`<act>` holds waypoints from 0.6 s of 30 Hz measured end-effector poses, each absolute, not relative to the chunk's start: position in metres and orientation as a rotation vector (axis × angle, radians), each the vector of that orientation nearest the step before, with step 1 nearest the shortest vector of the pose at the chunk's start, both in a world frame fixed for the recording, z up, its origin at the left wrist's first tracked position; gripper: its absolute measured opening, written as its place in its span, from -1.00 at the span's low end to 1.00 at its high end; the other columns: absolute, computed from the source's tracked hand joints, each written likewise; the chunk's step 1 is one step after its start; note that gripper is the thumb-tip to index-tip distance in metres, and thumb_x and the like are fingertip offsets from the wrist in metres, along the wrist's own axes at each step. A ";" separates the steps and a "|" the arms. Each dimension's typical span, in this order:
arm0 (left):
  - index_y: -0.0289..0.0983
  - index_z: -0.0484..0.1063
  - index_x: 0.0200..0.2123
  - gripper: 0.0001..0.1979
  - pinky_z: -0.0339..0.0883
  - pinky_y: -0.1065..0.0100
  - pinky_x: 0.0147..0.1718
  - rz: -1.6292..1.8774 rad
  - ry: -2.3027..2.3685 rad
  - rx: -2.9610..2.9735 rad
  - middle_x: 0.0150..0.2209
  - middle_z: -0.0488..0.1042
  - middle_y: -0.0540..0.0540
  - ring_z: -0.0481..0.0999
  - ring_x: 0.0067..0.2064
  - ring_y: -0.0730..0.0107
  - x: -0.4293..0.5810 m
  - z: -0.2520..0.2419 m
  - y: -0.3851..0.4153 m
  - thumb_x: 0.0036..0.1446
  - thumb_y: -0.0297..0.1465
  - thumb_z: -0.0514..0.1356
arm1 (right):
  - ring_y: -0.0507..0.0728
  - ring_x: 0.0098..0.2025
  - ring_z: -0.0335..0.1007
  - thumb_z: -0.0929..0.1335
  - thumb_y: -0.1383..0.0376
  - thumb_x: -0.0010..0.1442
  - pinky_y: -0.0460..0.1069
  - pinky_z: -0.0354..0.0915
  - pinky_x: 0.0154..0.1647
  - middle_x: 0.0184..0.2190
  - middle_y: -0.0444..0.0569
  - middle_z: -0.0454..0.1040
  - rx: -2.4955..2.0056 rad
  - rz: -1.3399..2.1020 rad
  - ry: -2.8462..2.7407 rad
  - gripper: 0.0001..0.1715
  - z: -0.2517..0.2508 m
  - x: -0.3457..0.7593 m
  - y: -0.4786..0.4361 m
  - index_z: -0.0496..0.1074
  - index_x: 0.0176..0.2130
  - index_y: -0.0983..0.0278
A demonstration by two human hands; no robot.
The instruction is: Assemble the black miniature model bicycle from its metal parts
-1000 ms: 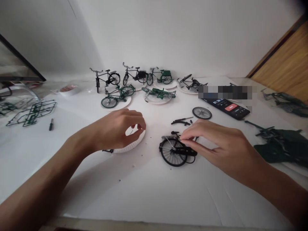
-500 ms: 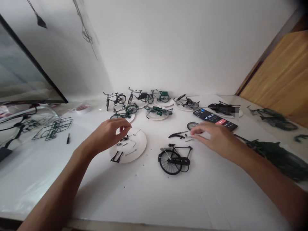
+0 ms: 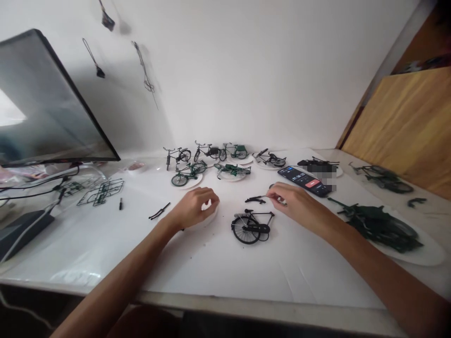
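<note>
Writing: the only legible text is on the phone (image 3: 305, 180), lying flat at far right of centre. White timer digits appear to begin 01:36, the rest too small to read. A red button sits beside the digits. A patch just right of the phone is blurred out. No brands or labels can be made out elsewhere.

Main item: a part-built black model bicycle (image 3: 251, 226) at mid-table, lying on the white table (image 3: 218, 267). It has one spoked wheel, a saddle and a thin frame bar. No front wheel or handlebar is visible.

Left hand (image 3: 193, 209): curled palm-down on a white paper plate (image 3: 212, 216), just left of the bicycle. The fingers are bent in close to the thumb. Cannot tell whether anything is held.

Right hand (image 3: 294, 202): just beyond and right of the bicycle, not touching it. Thumb and fingertips are drawn together at the end of a small black loose part (image 3: 255, 200) lying on the table. Whether they grip it cannot be told.

Surroundings:
- Far row: finished black and green model bicycles (image 3: 207, 151), some on plates.
- Left: dark monitor (image 3: 45, 103), green sprue frames (image 3: 100, 191), a small screwdriver (image 3: 120, 203) and a black fork piece (image 3: 159, 211).
- Right: a heap of dark green parts (image 3: 380, 226) on a plate, with a wooden panel (image 3: 405, 122) behind.
</note>
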State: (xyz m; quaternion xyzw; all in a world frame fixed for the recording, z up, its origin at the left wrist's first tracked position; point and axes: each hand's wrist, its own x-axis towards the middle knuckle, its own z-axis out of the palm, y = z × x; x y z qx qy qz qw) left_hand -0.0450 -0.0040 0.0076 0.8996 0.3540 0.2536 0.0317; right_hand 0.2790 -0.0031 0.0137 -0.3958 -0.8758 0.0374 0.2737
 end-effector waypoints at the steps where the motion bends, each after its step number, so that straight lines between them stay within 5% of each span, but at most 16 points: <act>1: -0.29 0.51 -0.21 -0.82 0.33 0.27 -0.20 0.768 1.044 2.778 -0.28 0.55 -0.12 0.48 -0.28 0.33 -0.038 0.007 -0.008 0.33 -0.40 0.10 | 0.10 -0.31 0.38 0.27 0.38 0.34 0.01 0.27 -0.26 -0.26 0.00 0.47 -1.032 0.132 -2.355 -0.83 0.016 0.277 -0.004 0.45 -0.23 0.27; 8: -0.28 0.50 -0.15 -0.84 0.35 0.25 -0.12 0.755 0.855 2.749 -0.19 0.56 -0.12 0.51 -0.19 0.32 -0.019 0.000 -0.021 0.32 -0.38 0.14 | 0.07 -0.25 0.47 0.28 0.27 0.40 -0.02 0.32 -0.24 -0.19 -0.08 0.52 -0.873 0.367 -2.542 -0.74 0.022 0.258 -0.003 0.58 -0.11 0.12; 18: -0.32 0.47 -0.09 -0.83 0.37 0.25 -0.19 0.781 0.804 2.808 -0.18 0.56 -0.16 0.52 -0.18 0.28 -0.023 0.008 -0.019 0.34 -0.49 0.10 | 0.11 -0.17 0.51 0.34 0.34 0.34 0.00 0.36 -0.15 -0.17 -0.07 0.57 -0.927 0.192 -2.305 -0.86 0.014 0.274 -0.030 0.50 -0.13 0.18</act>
